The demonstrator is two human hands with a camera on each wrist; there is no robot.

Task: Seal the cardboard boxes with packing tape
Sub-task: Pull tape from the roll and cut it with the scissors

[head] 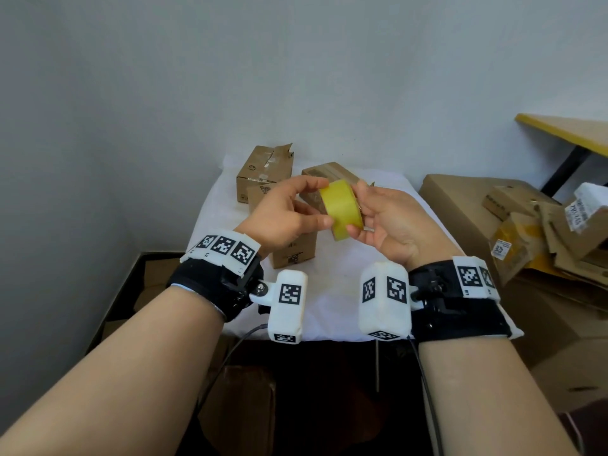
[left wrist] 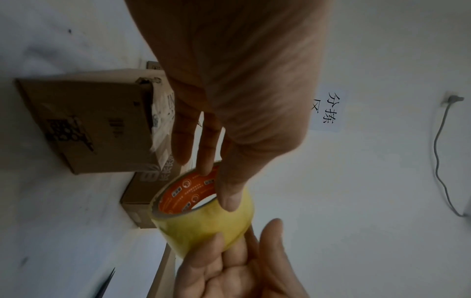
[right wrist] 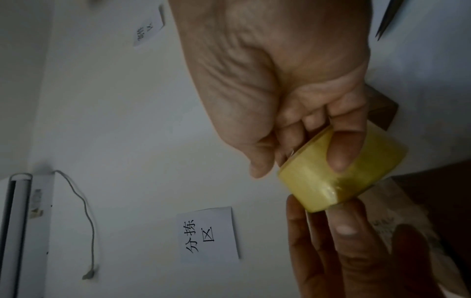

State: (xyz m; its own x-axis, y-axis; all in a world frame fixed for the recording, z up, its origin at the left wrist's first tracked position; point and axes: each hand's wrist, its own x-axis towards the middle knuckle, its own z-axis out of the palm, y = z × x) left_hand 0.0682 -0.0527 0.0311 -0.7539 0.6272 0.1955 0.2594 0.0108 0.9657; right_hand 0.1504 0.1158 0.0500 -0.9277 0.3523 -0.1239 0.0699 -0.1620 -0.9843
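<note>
Pinching a glossy yellow tape roll (head: 341,210) between left hand (head: 283,218) and right hand (head: 391,222), above matte brown cardboard boxes (head: 265,171).

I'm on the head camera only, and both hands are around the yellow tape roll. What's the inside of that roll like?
Observer: The left wrist view shows the tape roll has an orange core with print on it.
Operator: Is the left hand touching that core?
Observer: Yes, one fingertip of the left hand rests on the core's rim.
Operator: Anything on the wall that I can't see?
Observer: A paper sign with printed characters is stuck on the wall.
</note>
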